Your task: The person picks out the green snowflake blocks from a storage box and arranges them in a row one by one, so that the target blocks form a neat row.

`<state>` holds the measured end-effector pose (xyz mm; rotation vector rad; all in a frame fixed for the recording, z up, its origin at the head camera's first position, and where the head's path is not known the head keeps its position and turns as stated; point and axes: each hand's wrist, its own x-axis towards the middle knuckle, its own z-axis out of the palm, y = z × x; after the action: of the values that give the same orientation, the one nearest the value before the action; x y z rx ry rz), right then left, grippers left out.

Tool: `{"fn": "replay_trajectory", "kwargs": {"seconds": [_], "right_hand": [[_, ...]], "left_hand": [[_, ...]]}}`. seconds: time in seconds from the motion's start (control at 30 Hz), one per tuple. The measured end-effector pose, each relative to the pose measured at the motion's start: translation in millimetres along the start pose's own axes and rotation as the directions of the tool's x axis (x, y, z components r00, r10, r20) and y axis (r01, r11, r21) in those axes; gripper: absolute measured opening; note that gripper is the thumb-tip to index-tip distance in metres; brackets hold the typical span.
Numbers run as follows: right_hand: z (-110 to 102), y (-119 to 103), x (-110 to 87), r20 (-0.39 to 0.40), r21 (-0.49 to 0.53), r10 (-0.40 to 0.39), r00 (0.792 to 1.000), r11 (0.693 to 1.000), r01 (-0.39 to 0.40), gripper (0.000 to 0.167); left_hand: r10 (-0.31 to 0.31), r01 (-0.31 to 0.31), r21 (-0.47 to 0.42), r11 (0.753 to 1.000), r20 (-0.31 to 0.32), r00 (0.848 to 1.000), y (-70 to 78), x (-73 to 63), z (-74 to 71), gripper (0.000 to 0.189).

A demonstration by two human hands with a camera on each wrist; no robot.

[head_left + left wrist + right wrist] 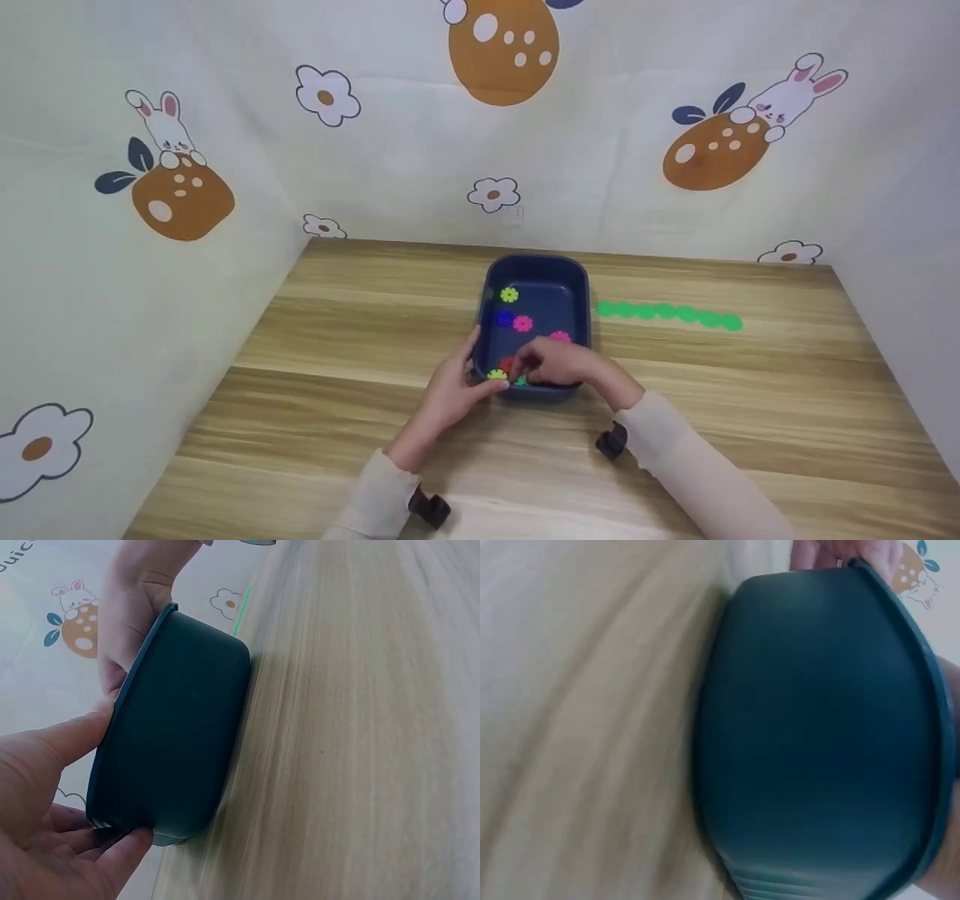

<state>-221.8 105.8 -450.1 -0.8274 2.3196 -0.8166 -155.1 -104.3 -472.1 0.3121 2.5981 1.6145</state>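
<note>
A dark blue plastic basin (534, 270) sits on the table with several small flower-shaped discs inside. My left hand (452, 390) grips its near left corner, the thumb at the rim and the fingers along the outer wall, as the left wrist view (56, 825) also shows. Over the near wall, my right hand (559, 363) reaches in with bent fingers, their tips right at a green disc (521, 381); I cannot tell if they pinch it. Close by lie a yellow disc (496, 374) and a red disc (507, 364). The basin wall hides the right fingers in both wrist views.
A wavy row of green discs (667, 312) lies on the wood-grain table (360, 315) to the right of the basin. Farther inside the basin are another yellow disc (509, 295), a blue disc (504, 318) and pink discs (523, 323). Patterned cloth walls (405, 150) enclose the table.
</note>
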Motion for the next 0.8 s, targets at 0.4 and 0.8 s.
{"fn": "replay_trajectory", "kwargs": {"seconds": [0.4, 0.8], "right_hand": [[-1.0, 2.3, 4.1, -0.318, 0.225, 0.012, 0.948, 0.972, 0.063, 0.011], [-19.8, 1.8, -10.5, -0.434, 0.337, 0.069, 0.898, 0.937, 0.091, 0.011]], "left_hand": [[0.043, -0.042, 0.041, 0.998, -0.029, 0.999, 0.9, 1.3, 0.0, 0.089], [0.028, -0.028, 0.046, 0.999, -0.017, 0.999, -1.3, -1.0, 0.6, 0.089]]}}
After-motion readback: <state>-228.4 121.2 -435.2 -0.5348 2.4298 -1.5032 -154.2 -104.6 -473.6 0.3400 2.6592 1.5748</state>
